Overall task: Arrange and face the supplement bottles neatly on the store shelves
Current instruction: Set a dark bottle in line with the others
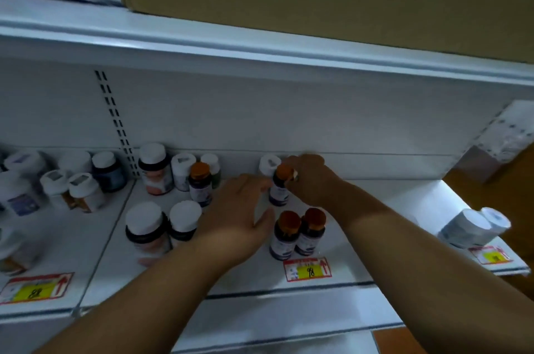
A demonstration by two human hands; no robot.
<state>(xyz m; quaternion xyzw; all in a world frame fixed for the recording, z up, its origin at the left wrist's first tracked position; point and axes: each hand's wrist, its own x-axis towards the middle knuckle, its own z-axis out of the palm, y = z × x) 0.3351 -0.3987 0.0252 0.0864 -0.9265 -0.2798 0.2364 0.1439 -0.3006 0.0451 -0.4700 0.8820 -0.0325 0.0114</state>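
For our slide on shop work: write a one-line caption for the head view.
Right hand grips an orange-capped bottle on the white shelf; left hand rests open beside it.

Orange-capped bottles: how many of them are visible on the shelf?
4: one held by the right hand at, two side by side near the front at and, one further left at. Others may be hidden.

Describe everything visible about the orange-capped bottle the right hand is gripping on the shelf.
The gripped bottle is small and dark, seemingly plastic, with an orange screw cap and a pale label too blurred to read. It stands upright, or nearly so, toward the back of the white shelf, behind two matching orange-capped bottles. The right hand grips its cap from above; the left hand reaches its side with straight fingers.
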